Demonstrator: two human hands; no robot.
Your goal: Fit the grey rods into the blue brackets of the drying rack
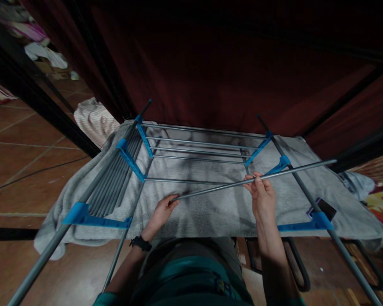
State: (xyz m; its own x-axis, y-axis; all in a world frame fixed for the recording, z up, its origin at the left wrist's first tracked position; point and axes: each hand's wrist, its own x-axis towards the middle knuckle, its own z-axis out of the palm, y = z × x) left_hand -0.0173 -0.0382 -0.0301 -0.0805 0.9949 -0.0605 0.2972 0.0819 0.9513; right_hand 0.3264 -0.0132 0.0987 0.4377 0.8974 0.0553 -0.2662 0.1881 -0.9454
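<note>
Grey metal shows in the head view as a slim rod slanting over a pale blanket, its right end reaching past the right-hand pole of a frame. The left hand, with a dark watch on its wrist, has its fingers pinching the rod's left end; the right hand pinches it farther along between thumb and fingers. Blue brackets sit on the frame's poles, and several crossbars span its far part. More grey rods lie side by side at the left, and a phone rests near the lower right bracket.
</note>
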